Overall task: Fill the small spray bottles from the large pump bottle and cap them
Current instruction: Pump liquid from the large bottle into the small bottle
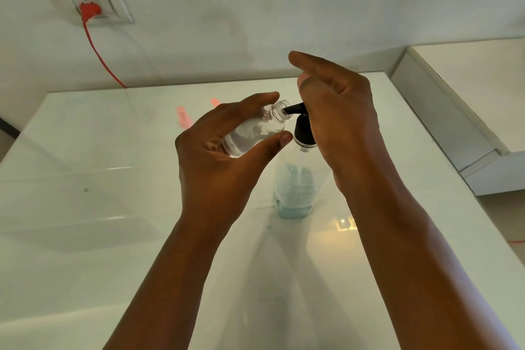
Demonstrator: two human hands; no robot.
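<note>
A glossy white table (85,207) against a wall carries a clear large pump bottle (295,187), black-topped and holding a little pale blue liquid, standing upright right of the table's centre.

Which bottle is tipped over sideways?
The small clear bottle held in the left hand is tilted; the big pump bottle stands upright on the table.

Landmark: large pump bottle (295,187), upright on the white table (85,236).
Left hand (227,150): grips the small spray bottle (255,131), tilted, uncapped mouth at the pump's black nozzle (294,108).
Right hand (338,122): rests on the pump head, index finger raised.
Wall socket (91,1): far left of the pump bottle, red plug (90,10) in it.
</note>
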